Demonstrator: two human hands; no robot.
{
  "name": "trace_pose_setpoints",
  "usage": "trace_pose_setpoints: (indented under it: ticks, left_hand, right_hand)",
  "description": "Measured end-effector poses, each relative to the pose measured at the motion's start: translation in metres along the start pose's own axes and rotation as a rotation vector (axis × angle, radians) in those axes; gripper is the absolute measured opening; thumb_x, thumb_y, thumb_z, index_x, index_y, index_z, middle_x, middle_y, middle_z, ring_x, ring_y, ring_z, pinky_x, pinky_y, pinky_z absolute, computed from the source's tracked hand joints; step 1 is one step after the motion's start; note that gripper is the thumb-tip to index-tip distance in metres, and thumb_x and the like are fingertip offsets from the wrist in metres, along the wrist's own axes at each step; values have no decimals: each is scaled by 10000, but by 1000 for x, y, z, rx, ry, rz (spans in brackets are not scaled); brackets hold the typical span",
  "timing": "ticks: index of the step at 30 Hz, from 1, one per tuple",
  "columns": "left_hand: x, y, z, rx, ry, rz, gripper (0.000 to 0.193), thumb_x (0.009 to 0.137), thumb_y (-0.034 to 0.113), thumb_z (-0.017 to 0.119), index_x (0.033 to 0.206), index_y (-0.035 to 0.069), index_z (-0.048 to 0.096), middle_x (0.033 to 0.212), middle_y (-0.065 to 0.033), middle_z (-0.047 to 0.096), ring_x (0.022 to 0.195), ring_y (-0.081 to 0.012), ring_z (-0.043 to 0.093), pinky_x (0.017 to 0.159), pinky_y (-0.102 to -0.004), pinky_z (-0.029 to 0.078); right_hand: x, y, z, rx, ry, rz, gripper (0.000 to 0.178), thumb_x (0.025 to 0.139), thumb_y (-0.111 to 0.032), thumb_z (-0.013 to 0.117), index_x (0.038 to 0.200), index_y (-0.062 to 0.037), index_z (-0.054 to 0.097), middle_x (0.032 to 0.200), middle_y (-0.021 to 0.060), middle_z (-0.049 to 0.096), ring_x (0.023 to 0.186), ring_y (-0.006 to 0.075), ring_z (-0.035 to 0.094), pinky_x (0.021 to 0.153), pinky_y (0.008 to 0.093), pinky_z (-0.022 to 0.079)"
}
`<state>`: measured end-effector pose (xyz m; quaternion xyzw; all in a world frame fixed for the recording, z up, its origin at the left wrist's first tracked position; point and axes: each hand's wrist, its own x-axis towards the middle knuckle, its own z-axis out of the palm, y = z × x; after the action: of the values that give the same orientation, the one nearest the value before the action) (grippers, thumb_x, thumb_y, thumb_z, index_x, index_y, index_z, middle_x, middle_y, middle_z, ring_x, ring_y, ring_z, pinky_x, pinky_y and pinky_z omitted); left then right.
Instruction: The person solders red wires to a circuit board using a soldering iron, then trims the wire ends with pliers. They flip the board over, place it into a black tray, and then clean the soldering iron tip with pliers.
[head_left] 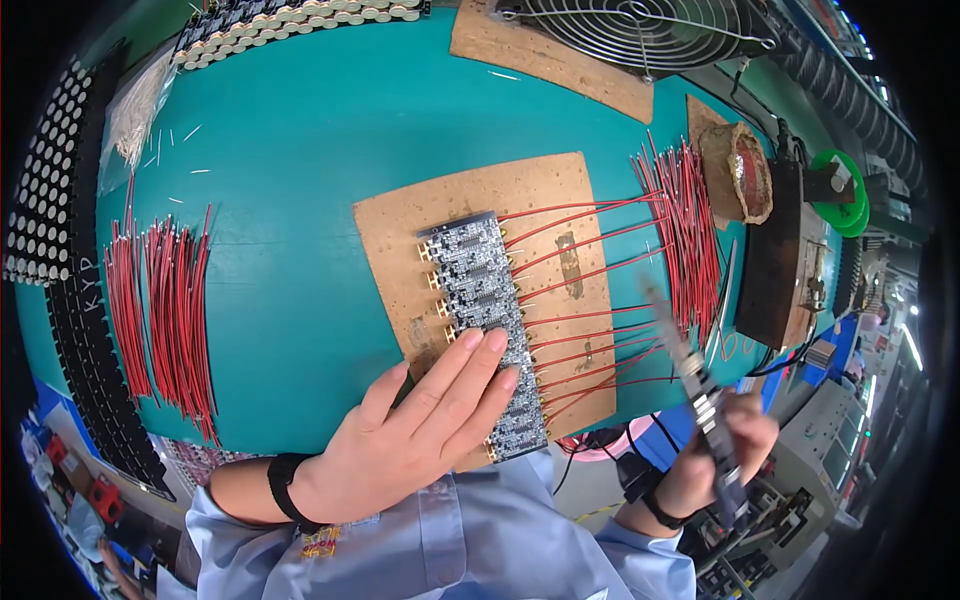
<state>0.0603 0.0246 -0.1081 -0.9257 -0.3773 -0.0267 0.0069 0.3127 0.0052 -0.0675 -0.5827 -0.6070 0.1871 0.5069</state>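
Note:
A long panel of circuit boards [487,295] lies on a brown board [555,190]. Red wires [600,237] run from its right edge toward the right. My left hand [430,420] rests on the panel's lower half, fingers stretched out and lying flat, with nothing gripped. Off to the right of the panel, my right hand [725,455] is closed around a soldering iron [705,400]. The iron's tip points up and away, blurred, near the right-hand wire bundle and apart from the panel.
Red wire bundles lie at the right [690,250] and left [178,320]. A fan with a wire guard [635,25] stands at the back. A cloth-lined pot [740,175], a dark box [775,260] and a green spool [840,195] stand right. A plastic bag [137,115] lies at the back left.

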Motion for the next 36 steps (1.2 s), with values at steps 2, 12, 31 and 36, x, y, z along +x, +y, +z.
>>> trace_pose_setpoints:
  ticks: [2,12,31,36]
  left_hand:
    - [0,2,0,0,-3,-7,422,858,241,404,1265,131,424,1339,-28,447,1232,-153,425,1040,-441,120]
    - [2,0,-2,-116,42,-32,322,840,196,528,1155,132,546,1272,-61,509,1169,-177,489,987,-404,216]
    - [0,0,0,-99,62,-21,334,838,204,518,1161,132,567,1275,-39,500,1172,-164,486,1009,-416,190]
    - [0,2,1,-108,67,-29,332,840,204,515,1160,134,568,1275,-39,499,1172,-161,485,1014,-418,183]
  right_hand:
    - [-4,-3,-5,19,-131,-53,397,653,-291,768,881,-44,558,777,59,534,650,154,497,579,275,350]
    - [-6,-5,0,-41,-413,-194,510,595,-425,796,850,-47,566,626,63,531,517,169,448,502,313,289]
    - [-1,-5,10,-66,-416,-199,476,598,-403,790,825,-48,568,609,69,522,500,177,452,487,312,301]
    - [-1,-5,10,-69,-415,-199,477,600,-406,790,825,-49,567,608,67,521,501,177,453,488,311,302]
